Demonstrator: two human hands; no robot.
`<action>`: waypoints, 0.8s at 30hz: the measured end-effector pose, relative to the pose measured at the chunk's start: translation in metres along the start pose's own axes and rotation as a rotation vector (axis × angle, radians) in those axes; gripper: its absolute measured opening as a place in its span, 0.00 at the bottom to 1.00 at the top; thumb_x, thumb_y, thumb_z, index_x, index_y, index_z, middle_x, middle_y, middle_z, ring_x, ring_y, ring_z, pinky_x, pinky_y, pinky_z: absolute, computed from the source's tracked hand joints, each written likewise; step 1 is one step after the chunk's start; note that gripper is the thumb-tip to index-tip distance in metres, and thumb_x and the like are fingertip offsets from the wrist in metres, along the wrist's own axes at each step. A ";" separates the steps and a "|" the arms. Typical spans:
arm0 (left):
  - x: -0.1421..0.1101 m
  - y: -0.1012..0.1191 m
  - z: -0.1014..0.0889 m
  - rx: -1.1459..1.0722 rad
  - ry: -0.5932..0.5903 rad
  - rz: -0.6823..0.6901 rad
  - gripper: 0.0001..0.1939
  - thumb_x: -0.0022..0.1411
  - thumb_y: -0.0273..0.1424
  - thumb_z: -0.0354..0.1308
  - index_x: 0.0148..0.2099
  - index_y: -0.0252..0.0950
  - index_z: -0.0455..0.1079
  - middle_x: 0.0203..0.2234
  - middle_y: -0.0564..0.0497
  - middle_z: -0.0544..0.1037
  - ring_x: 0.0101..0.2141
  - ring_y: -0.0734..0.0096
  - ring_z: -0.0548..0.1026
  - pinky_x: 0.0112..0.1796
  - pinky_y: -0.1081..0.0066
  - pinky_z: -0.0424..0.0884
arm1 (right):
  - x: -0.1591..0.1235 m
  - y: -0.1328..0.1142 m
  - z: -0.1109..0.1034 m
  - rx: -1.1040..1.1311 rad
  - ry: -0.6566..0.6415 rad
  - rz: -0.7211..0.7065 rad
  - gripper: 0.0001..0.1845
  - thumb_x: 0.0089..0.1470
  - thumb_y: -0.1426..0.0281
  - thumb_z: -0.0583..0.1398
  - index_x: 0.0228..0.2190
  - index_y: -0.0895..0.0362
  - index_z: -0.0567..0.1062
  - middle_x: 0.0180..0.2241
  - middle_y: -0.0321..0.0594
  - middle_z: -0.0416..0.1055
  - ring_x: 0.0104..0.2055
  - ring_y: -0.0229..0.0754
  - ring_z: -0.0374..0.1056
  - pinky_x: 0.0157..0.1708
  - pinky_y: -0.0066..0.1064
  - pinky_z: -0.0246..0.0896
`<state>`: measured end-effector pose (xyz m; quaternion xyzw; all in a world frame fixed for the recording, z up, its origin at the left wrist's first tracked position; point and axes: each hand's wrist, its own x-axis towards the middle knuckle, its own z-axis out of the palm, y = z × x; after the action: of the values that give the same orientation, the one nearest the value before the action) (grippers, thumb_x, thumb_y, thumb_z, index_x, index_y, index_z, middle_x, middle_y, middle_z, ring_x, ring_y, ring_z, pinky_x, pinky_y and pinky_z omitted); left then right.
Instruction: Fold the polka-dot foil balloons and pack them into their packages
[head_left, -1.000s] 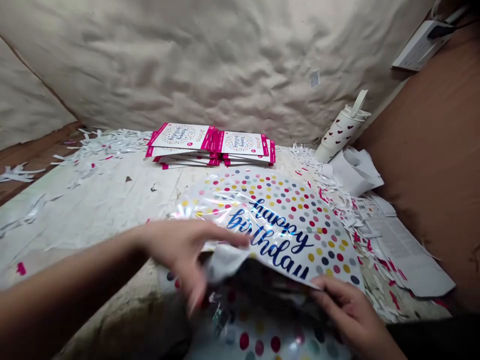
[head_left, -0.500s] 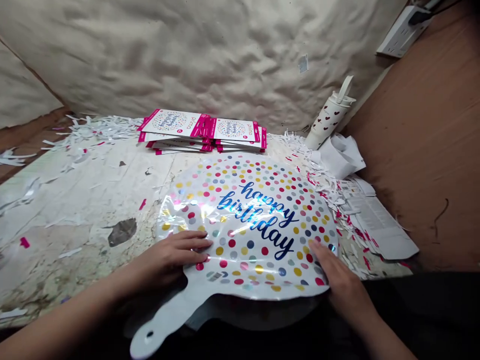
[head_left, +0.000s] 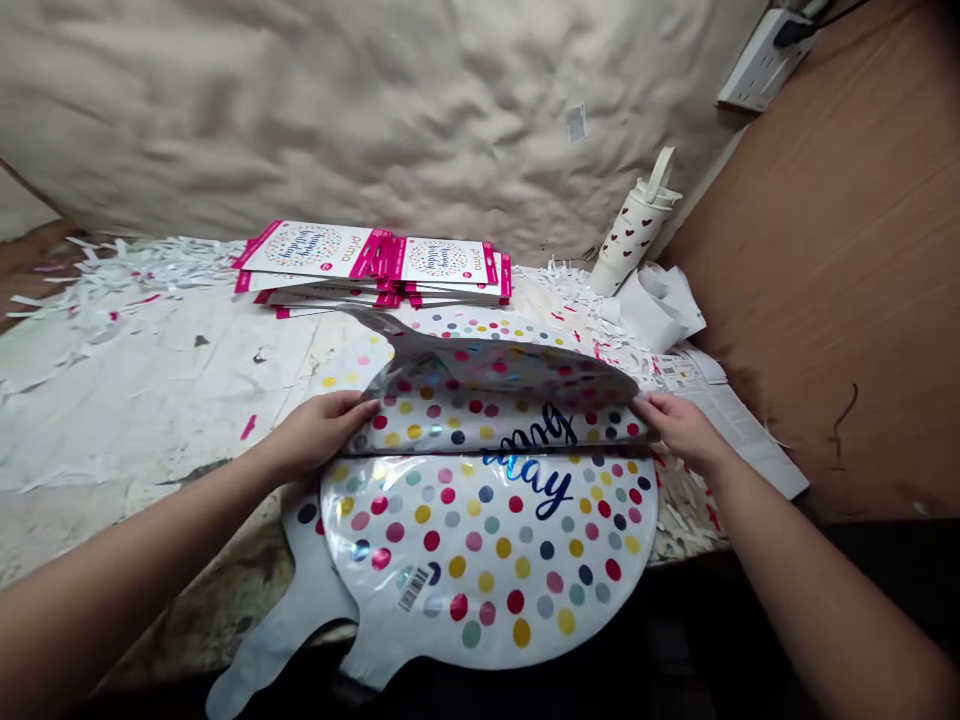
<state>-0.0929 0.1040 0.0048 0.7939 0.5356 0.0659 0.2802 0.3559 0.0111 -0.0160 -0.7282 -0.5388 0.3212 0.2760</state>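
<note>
Silvery polka-dot foil balloon [head_left: 480,570] on the worktable [head_left: 150,400], lower part jutting past the front edge, upper half doubled over; left hand [head_left: 319,432] and right hand [head_left: 679,430] well apart, each pinching the folded foil; pink-edged packs [head_left: 375,262] stacked beyond.

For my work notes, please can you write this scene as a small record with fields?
Main item: foil balloon, with coloured dots and blue lettering, upper part folded over
Left hand: holds the fold at its left end
Right hand: holds the fold at its right end
Behind: stack of pink-edged printed cards
Right side: white bottle with red hearts
Scattered: shredded paper strips
Surface: worn, stained work surface
</note>
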 end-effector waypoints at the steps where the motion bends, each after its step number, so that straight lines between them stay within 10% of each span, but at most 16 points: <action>1: 0.006 0.003 0.000 0.108 0.045 -0.068 0.23 0.63 0.47 0.40 0.35 0.36 0.69 0.19 0.55 0.73 0.24 0.67 0.73 0.25 0.72 0.69 | 0.012 -0.004 0.003 -0.014 0.011 0.010 0.21 0.50 0.51 0.53 0.25 0.57 0.70 0.21 0.34 0.69 0.24 0.38 0.64 0.24 0.28 0.60; 6: -0.007 0.028 0.023 0.455 0.304 0.105 0.25 0.65 0.40 0.38 0.56 0.30 0.61 0.46 0.37 0.72 0.48 0.51 0.69 0.46 0.56 0.65 | 0.050 -0.012 0.010 -0.177 0.047 0.061 0.17 0.47 0.55 0.57 0.21 0.57 0.70 0.18 0.33 0.65 0.23 0.38 0.62 0.24 0.28 0.57; 11: -0.036 0.038 0.065 0.496 0.026 0.263 0.30 0.64 0.43 0.41 0.62 0.31 0.55 0.61 0.37 0.56 0.59 0.44 0.53 0.54 0.48 0.54 | 0.050 -0.045 0.019 -0.398 0.273 0.137 0.23 0.48 0.55 0.58 0.37 0.62 0.71 0.34 0.52 0.71 0.41 0.58 0.66 0.41 0.47 0.58; 15: -0.038 0.036 0.075 0.540 0.042 0.188 0.34 0.62 0.50 0.41 0.65 0.41 0.48 0.63 0.37 0.49 0.60 0.34 0.46 0.51 0.37 0.49 | 0.004 -0.105 0.084 -0.508 0.253 -0.382 0.33 0.59 0.56 0.47 0.55 0.69 0.57 0.55 0.63 0.57 0.59 0.59 0.52 0.55 0.51 0.46; 17: -0.037 0.035 0.075 0.548 0.055 0.191 0.33 0.61 0.50 0.41 0.65 0.44 0.48 0.63 0.37 0.49 0.60 0.33 0.45 0.50 0.36 0.48 | -0.020 -0.118 0.119 -0.515 0.063 -0.563 0.32 0.57 0.52 0.48 0.57 0.57 0.58 0.59 0.41 0.56 0.61 0.47 0.51 0.58 0.39 0.45; 20: -0.036 0.035 0.072 0.546 0.063 0.175 0.33 0.61 0.51 0.43 0.65 0.44 0.48 0.63 0.38 0.49 0.60 0.33 0.45 0.50 0.37 0.48 | -0.036 -0.094 0.126 -0.588 -0.061 -0.497 0.34 0.55 0.49 0.49 0.57 0.52 0.58 0.60 0.34 0.55 0.61 0.43 0.51 0.60 0.37 0.43; 24: -0.029 0.051 0.072 0.544 0.024 0.102 0.35 0.60 0.52 0.40 0.65 0.41 0.49 0.63 0.37 0.49 0.60 0.35 0.45 0.51 0.39 0.50 | -0.045 -0.030 0.071 -0.669 0.209 -0.133 0.32 0.61 0.63 0.43 0.57 0.75 0.55 0.59 0.66 0.51 0.62 0.61 0.46 0.57 0.58 0.39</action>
<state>-0.0346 0.0376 -0.0232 0.8652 0.4961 -0.0571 0.0467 0.2734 -0.0197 -0.0316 -0.7706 -0.6293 0.0321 0.0961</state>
